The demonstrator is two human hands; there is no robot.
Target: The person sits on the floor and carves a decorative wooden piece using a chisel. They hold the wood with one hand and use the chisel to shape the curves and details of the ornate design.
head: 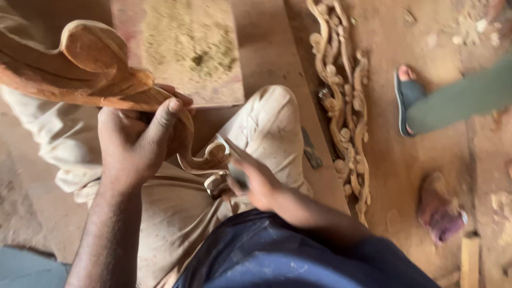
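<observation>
The carved scroll piece [101,64] is bare reddish wood, smooth and matt; the fretwork panel [346,117] is paler raw wood; the trousers [176,208] are dusty cloth.

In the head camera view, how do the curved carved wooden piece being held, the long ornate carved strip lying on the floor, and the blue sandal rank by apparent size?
1. Curved carved wooden piece, though nearest the camera.
2. Long ornate carved strip.
3. Blue sandal.

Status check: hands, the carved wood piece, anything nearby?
Left hand gripping curved reddish carved wooden piece. Right hand at its scrolled lower end; what it holds is unclear. Another person's sandalled foot nearby, apart.
</observation>
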